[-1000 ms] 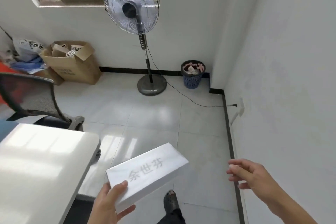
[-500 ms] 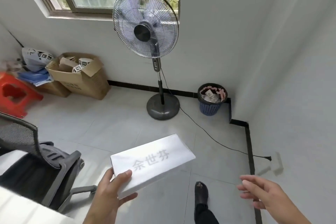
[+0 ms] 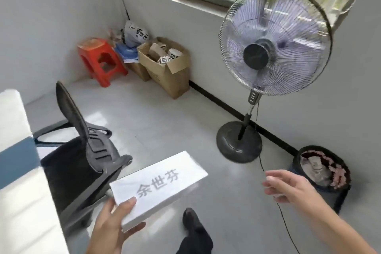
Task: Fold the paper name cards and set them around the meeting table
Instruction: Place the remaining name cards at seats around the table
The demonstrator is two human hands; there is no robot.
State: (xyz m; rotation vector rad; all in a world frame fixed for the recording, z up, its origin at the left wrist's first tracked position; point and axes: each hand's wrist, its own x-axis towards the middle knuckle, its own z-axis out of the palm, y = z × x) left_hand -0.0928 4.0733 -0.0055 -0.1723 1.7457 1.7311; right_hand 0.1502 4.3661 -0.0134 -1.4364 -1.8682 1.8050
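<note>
One folded name card (image 3: pixel 162 183) is carried in the air by the left hand (image 3: pixel 112 227), thumb on top, fingers curled under its near end; that grip is unchanged, but the view has swung, bringing desk (image 3: pixel 18 202) and chair (image 3: pixel 82 150) to the left, so placing seems close; the right hand (image 3: pixel 288 185) floats empty, fingers apart; the card's long axis runs lower left to upper right, printed face up.
</note>
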